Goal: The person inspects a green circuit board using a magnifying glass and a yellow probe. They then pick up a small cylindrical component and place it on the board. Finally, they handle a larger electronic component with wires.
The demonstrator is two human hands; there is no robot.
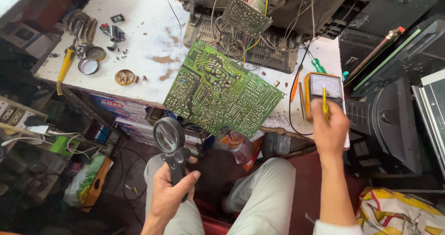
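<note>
The left hand (169, 193) has its grip clamped on a magnifying glass (168, 137) below the green circuit board (218, 89), while the right hand (329, 128) pinches a yellow probe (324, 100) over the analog multimeter (324, 89) on the desk (143, 31): inspection seems underway, and next comes steady lens alignment.

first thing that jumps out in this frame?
The big green circuit board, solder side up, jutting over the front edge of the white workbench at frame centre. Below it the left hand holds a black magnifying glass upright; on the right, the right hand holds a thin yellow probe over an orange analog meter. Behind the board sits an opened chassis trailing coloured wires.
</note>
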